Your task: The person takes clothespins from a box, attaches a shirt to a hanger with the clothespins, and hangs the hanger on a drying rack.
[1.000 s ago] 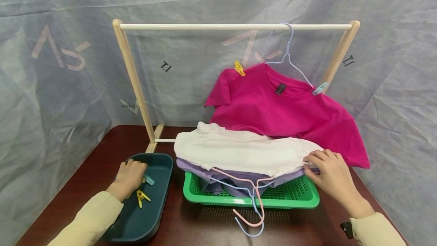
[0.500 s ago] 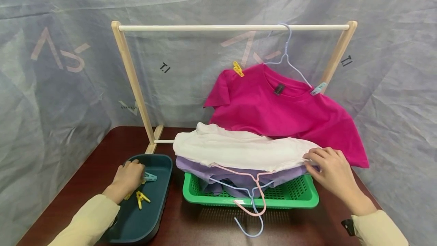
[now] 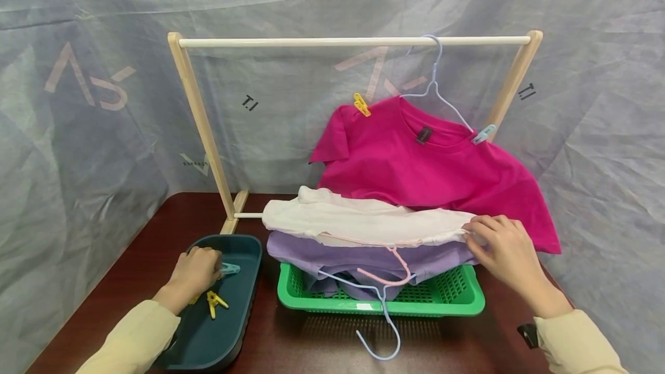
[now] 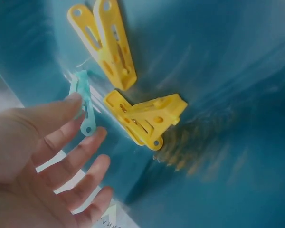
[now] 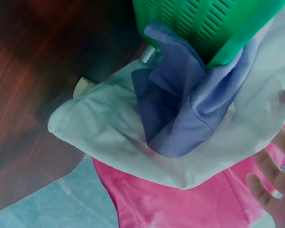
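Note:
My left hand (image 3: 193,273) reaches into the dark blue tray (image 3: 238,322). In the left wrist view, its thumb and index finger pinch a light blue clothespin (image 4: 89,116). Two yellow clothespins (image 4: 154,116) lie beside it. My right hand (image 3: 504,250) pinches the right end of a folded white garment (image 3: 358,221). From under that garment's front edge comes a pink hanger (image 3: 397,273), its hook tilted forward. Beneath lie a purple garment (image 3: 358,255) and a light blue hanger (image 3: 381,305), over the green basket (image 3: 441,308).
A wooden rack (image 3: 200,120) with a white rod (image 3: 312,42) stands behind. From it a magenta T-shirt (image 3: 405,160) hangs on a blue hanger (image 3: 435,68), with yellow (image 3: 362,104) and light blue clothespins (image 3: 483,134) on its shoulders. The tabletop (image 3: 171,218) is dark red-brown.
The white garment's front edge and the pink hanger have lifted with my right hand, showing more purple cloth. The light blue clothespin has shifted slightly at my left fingers.

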